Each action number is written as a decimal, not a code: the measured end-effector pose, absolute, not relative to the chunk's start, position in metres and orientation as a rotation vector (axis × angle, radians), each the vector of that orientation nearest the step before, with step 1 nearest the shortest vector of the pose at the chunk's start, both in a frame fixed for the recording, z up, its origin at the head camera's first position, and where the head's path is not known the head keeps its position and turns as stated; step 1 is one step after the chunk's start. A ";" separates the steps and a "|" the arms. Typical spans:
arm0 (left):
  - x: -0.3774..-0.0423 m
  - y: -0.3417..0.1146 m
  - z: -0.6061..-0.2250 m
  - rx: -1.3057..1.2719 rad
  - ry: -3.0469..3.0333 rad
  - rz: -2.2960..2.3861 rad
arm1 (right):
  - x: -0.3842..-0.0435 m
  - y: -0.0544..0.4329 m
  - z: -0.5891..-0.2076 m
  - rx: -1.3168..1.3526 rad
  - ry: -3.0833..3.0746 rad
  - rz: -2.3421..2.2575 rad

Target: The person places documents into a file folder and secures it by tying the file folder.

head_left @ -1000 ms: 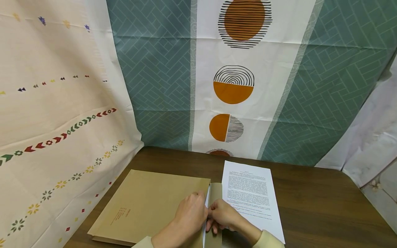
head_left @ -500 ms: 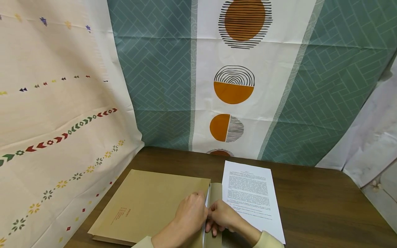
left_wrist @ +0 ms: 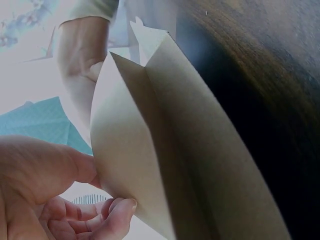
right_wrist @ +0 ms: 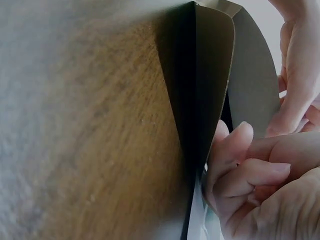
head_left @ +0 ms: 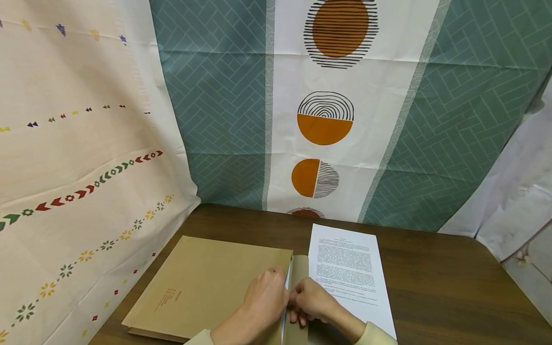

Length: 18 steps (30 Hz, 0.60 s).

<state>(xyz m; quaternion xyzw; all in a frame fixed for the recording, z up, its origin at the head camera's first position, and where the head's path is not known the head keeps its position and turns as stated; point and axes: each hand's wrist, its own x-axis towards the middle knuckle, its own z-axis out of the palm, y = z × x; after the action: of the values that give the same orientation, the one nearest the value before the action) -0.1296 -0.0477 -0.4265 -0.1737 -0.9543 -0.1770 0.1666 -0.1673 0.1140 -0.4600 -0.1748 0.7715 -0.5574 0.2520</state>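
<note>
A large brown paper envelope [head_left: 215,278] with small red print lies on the table, its flap [head_left: 300,266] folded out to the right. White paper [head_left: 288,274] shows as a thin strip along the opening. My left hand [head_left: 265,297] pinches the upper panel at the opening's edge; the left wrist view shows thumb and fingers on that panel [left_wrist: 125,145], bowed up from the lower one. Close beside it, my right hand [head_left: 312,299] has thumb and forefinger together at the same edge, its other fingers curled over the flap. Its fingertips are partly hidden.
A printed white sheet [head_left: 345,258] lies on the dark wooden table [head_left: 440,287], right of the flap and partly under the right forearm. Patterned cloth [head_left: 228,120] hangs behind the table, and a cream cloth [head_left: 86,191] hangs along the left side.
The right hand's lower fingers have curled in slightly over the flap. The left hand, the envelope and the printed sheet stay where they were.
</note>
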 end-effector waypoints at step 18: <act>-0.133 -0.045 -0.433 -0.428 -2.625 -0.431 | -0.197 0.187 -0.424 -0.500 2.400 -1.389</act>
<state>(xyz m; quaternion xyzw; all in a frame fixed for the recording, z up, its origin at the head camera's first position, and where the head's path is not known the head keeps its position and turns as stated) -0.1333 -0.0451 -0.4325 -0.1548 -0.9500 -0.1559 0.2217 -0.1972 0.1868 -0.4245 -0.1751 0.8406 -0.4866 0.1610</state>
